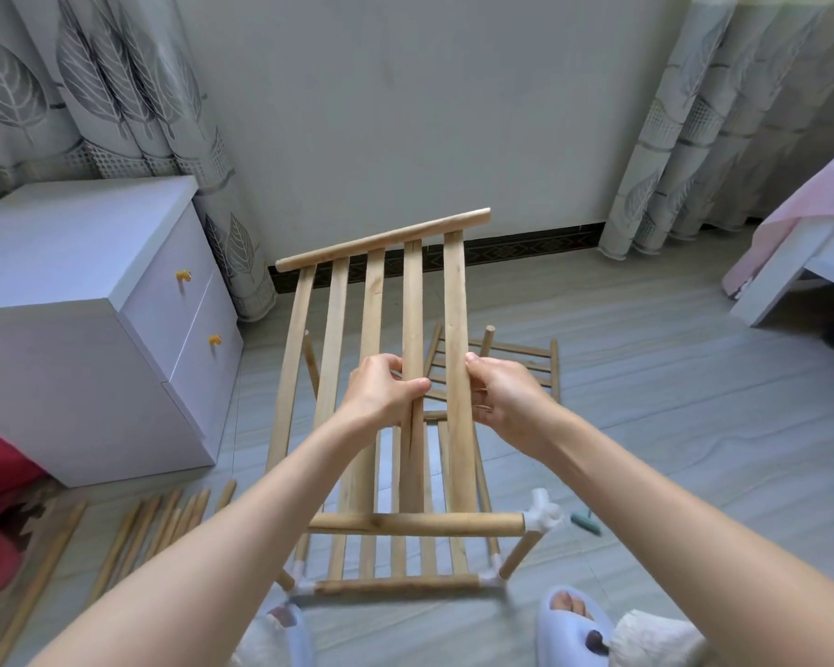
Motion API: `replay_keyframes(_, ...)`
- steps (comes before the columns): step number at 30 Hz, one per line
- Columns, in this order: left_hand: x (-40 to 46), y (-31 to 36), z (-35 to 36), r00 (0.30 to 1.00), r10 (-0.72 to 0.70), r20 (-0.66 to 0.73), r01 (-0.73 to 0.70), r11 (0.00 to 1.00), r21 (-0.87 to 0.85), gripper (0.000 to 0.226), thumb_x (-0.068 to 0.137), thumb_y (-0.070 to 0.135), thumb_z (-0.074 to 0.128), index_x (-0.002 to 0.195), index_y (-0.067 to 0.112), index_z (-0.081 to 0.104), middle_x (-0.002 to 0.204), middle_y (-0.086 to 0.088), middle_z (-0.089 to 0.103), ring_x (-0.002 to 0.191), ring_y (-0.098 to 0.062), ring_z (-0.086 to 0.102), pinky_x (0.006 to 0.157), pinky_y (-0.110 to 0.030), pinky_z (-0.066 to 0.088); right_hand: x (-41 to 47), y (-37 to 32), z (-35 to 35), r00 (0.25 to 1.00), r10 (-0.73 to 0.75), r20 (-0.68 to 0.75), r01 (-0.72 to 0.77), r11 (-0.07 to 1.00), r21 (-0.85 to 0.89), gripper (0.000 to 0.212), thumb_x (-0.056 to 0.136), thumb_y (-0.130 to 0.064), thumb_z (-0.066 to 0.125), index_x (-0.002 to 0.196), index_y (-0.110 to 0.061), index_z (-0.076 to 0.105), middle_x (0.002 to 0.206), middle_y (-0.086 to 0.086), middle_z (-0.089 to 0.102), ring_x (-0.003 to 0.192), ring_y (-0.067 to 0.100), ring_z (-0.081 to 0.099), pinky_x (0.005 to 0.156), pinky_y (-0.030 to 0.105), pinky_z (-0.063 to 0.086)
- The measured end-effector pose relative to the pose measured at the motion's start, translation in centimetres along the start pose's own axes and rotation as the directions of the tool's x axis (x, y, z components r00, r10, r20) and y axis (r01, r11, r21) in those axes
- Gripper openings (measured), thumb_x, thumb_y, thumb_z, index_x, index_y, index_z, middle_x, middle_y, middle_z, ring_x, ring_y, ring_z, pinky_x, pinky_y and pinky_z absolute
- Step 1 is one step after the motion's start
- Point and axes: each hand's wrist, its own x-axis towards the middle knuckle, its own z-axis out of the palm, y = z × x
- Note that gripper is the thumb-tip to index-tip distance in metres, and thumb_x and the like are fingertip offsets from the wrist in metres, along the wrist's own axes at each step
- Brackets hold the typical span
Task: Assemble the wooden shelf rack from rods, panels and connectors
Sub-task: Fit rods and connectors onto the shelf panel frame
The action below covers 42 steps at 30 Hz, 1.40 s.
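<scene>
The left hand (385,391) grips the fourth slat of a slatted wooden panel (333,329), fingers curled round the slat and thumb laid across its near face. The right hand (499,396) holds the fifth, outermost slat just beside it, thumb on the inner edge and fingers wrapped behind. Both forearms reach in from the bottom corners of the head view, and the two hands sit close together, a single slat gap between them.

The panel is held tilted, its far rail (384,239) raised toward the wall and its near rail (415,524) low, close to the person. At the right end of the near rail sits a white connector (545,515), and a short rod (521,553) slopes down from it to another white connector (489,581) on the lower shelf panel (396,584), which lies under the held one near the floor. A third white connector (302,577) shows at the lower panel's left corner.

Another slatted panel (530,365) lies on the grey floor (670,402) beyond the hands, partly hidden by them. Loose rods (164,522) lie side by side on the floor at the lower left. A small teal tool (586,522) lies on the floor just right of the connector.

A white cabinet (92,329) with yellow knobs stands at left, leaf-patterned curtains (116,89) hang behind it, and the corner of a bed (800,262) shows at right. Two pale slippers (574,628) appear at the bottom edge.
</scene>
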Motion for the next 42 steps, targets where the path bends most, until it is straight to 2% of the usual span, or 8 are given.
replay_keyframes(3,-0.1,-1.2,1.0,0.997,-0.046,0.054,0.046,0.999,0.003,0.022,0.089,0.018,0.063,0.105,0.010,0.050,0.078,0.000,0.056,0.068,-0.012,0.062,0.057,-0.022,0.054,-0.5,0.9,-2.6,0.998,-0.052,-0.041,0.035,0.937,-0.347,0.028,0.100,-0.024,0.036,0.101,-0.011,0.061,0.087,0.003,0.062,0.074,0.013,0.056,0.066,0.024,0.045)
replay_keyframes(6,0.3,-2.8,2.2,0.993,-0.098,0.072,0.097,0.995,0.017,0.014,0.089,0.018,0.063,0.088,0.012,0.049,0.081,-0.004,0.058,0.070,-0.016,0.064,0.054,-0.021,0.053,-0.9,3.3,-5.8,0.991,-0.133,0.001,0.077,0.567,-0.820,0.030,0.099,-0.020,0.036,0.102,-0.008,0.064,0.099,0.008,0.066,0.085,0.019,0.058,0.070,0.028,0.042)
replay_keyframes(8,0.7,-3.9,2.9,0.990,-0.130,0.058,0.130,0.991,0.016,0.019,0.089,0.017,0.063,0.079,0.017,0.047,0.084,-0.007,0.060,0.076,-0.020,0.066,0.058,-0.026,0.055,-1.3,5.3,-7.5,0.999,-0.035,0.018,0.031,0.421,-0.906,0.031,0.098,-0.020,0.038,0.115,-0.009,0.062,0.117,0.008,0.064,0.106,0.022,0.057,0.082,0.027,0.041)
replay_keyframes(12,1.7,-5.8,4.8,0.981,-0.188,0.046,0.188,0.982,0.012,0.013,0.089,0.018,0.063,0.092,0.007,0.057,0.089,-0.011,0.064,0.080,-0.022,0.066,0.060,-0.028,0.056,-2.1,8.5,-9.1,0.987,0.159,0.025,-0.035,0.367,-0.929,0.044,0.098,-0.028,0.040,0.137,-0.009,0.043,0.140,0.009,0.047,0.127,0.022,0.045,0.098,0.027,0.035)
replay_keyframes(17,2.9,-7.4,6.5,0.976,-0.217,0.018,0.216,0.976,0.028,0.012,0.089,0.017,0.063,0.088,0.006,0.058,0.089,-0.013,0.065,0.081,-0.024,0.066,0.066,-0.034,0.057,-2.1,10.7,-9.5,0.978,0.205,-0.043,-0.126,0.414,-0.902,0.043,0.097,-0.027,0.037,0.134,-0.007,0.040,0.131,0.015,0.052,0.118,0.029,0.049,0.093,0.032,0.039)
replay_keyframes(24,4.9,-8.6,7.1,0.981,-0.188,-0.048,0.192,0.974,0.118,0.020,0.087,0.018,0.066,0.072,0.014,0.054,0.085,-0.012,0.066,0.084,-0.029,0.065,0.081,-0.044,0.054,-2.3,14.1,-8.9,0.982,0.122,-0.142,-0.185,0.743,-0.643,0.049,0.097,-0.030,0.038,0.144,-0.017,0.031,0.114,0.008,0.054,0.104,0.026,0.057,0.093,0.041,0.047)
replay_keyframes(31,6.2,-9.2,7.4,0.980,-0.191,-0.061,0.197,0.973,0.122,0.022,0.087,0.021,0.066,0.069,0.012,0.056,0.079,-0.011,0.066,0.077,-0.027,0.066,0.076,-0.044,0.056,-2.0,15.2,-9.3,0.980,0.100,-0.173,-0.178,0.827,-0.533,0.050,0.095,-0.029,0.044,0.144,-0.019,0.034,0.086,-0.003,0.054,0.097,0.024,0.058,0.091,0.045,0.049)
replay_keyframes(42,6.6,-8.9,8.9,0.992,-0.126,-0.028,0.129,0.963,0.235,0.028,0.087,0.025,0.065,0.084,-0.003,0.063,0.080,-0.018,0.067,0.077,-0.031,0.066,0.076,-0.045,0.055,-3.9,16.4,-7.7,0.972,0.055,-0.228,-0.173,0.824,-0.539,0.067,0.087,-0.036,0.061,0.143,-0.026,0.026,0.127,0.004,0.050,0.115,0.023,0.049,0.095,0.038,0.042)
